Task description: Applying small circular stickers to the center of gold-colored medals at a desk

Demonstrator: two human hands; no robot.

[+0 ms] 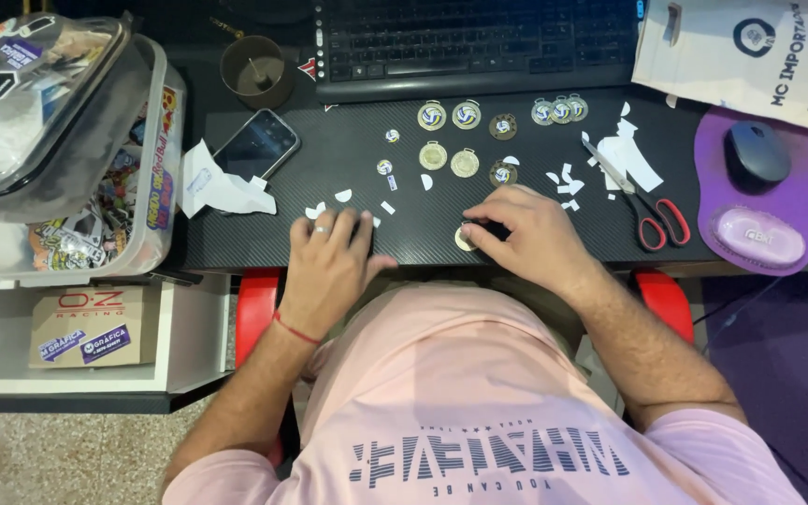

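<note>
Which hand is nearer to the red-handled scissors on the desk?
The right hand. It rests on the desk just left of the scissors, fingers on a small medal. The left hand lies farther left, beyond the right hand.

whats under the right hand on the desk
A gold medal peeks out at the fingertips of the right hand, lying on the black desk. The hand covers most of it, so its face is hidden.

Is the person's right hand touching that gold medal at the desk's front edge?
Touching. The head view shows the right hand with its fingertips pressed on the medal, partly covering it.
</note>
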